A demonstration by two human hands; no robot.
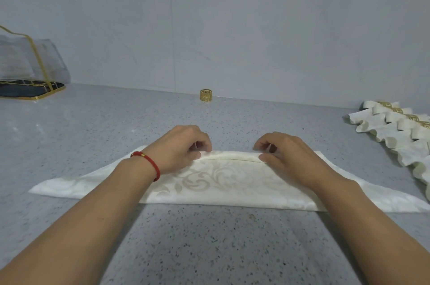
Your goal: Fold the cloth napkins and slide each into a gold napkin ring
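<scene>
Napkin flat on counter, far edge pinched by left hand and right hand; uneven pull risks a skewed fold too bulky for gold ring by wall.

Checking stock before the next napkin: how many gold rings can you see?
5: one loose gold ring stands by the wall; four sit on finished napkins at right, at and. More may lie past the frame edge.
</scene>
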